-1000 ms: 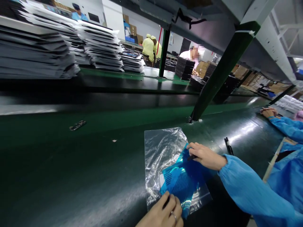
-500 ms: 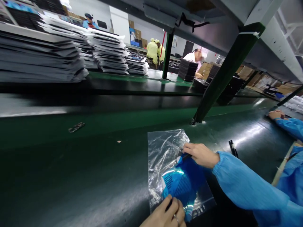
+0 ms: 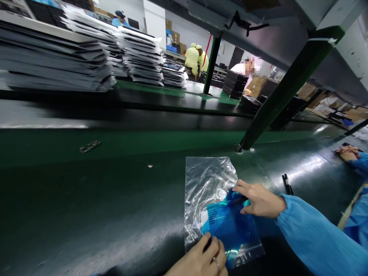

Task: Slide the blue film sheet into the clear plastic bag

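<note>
One left hand (image 3: 202,255) and one right hand (image 3: 260,198) are sharing one table (image 3: 115,214) with one clear plastic bag (image 3: 198,174) and one sheet of blue film (image 3: 228,226), while one ring (image 3: 215,261) is circling a left-hand finger. Two slim black sticks (image 3: 288,185), one dark strip (image 3: 90,146) and one pale scrap (image 3: 150,166) are lying there too. Four stacks of white-edged sheets (image 3: 142,57) are standing behind. Two people in yellow (image 3: 191,58), one person in a dark cap (image 3: 120,22) and one person in pale clothing (image 3: 238,68) are appearing beyond.

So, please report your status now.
Left hand on shiny blue plastic film, lower left; right hand, upper right. Film overlaps clear plastic bag. Slim black sticks aside, not in way.
</note>
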The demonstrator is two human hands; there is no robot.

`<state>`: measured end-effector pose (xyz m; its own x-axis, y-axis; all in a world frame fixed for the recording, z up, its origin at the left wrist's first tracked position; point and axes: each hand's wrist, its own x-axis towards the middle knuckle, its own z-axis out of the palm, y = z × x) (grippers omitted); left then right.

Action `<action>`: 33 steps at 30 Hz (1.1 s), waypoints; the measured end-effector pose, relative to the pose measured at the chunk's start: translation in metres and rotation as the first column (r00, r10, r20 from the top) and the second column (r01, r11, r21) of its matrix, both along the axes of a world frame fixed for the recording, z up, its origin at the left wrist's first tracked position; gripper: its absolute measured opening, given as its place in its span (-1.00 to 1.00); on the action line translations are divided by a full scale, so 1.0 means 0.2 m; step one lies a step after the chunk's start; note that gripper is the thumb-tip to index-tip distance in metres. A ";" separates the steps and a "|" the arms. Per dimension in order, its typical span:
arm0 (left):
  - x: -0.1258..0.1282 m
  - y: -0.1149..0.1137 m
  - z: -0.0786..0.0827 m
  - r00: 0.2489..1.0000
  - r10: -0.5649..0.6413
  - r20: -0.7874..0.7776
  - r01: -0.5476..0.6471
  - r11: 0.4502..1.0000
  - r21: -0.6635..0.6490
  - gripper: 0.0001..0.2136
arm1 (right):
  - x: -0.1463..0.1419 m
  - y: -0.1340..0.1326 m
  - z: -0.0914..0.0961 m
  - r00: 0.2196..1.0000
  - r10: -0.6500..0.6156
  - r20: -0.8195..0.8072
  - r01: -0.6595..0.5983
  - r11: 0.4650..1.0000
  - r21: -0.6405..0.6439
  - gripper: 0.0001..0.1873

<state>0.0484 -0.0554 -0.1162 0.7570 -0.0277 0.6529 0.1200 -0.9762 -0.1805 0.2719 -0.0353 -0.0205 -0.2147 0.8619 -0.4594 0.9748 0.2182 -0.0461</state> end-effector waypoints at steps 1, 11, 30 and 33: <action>0.00 0.00 0.00 1.000 0.002 -0.002 -0.002 1.000 -0.001 -0.88 | -0.01 0.00 0.00 1.000 0.011 -0.007 -0.011 1.000 -0.005 -0.35; 0.00 0.03 -0.03 1.000 -0.012 -0.007 0.012 1.000 0.004 -0.92 | 0.04 -0.03 -0.04 0.995 -0.092 -0.037 0.088 0.993 -0.080 -0.50; -0.03 0.04 -0.01 0.997 0.042 -0.062 -0.045 0.998 -0.047 -0.95 | 0.02 -0.05 -0.01 1.000 -0.023 0.010 0.023 1.000 -0.010 -0.47; -0.02 0.05 -0.02 0.998 0.033 -0.045 -0.034 0.999 -0.041 -0.93 | 0.01 -0.06 -0.02 0.999 -0.045 0.003 0.045 0.998 -0.034 -0.30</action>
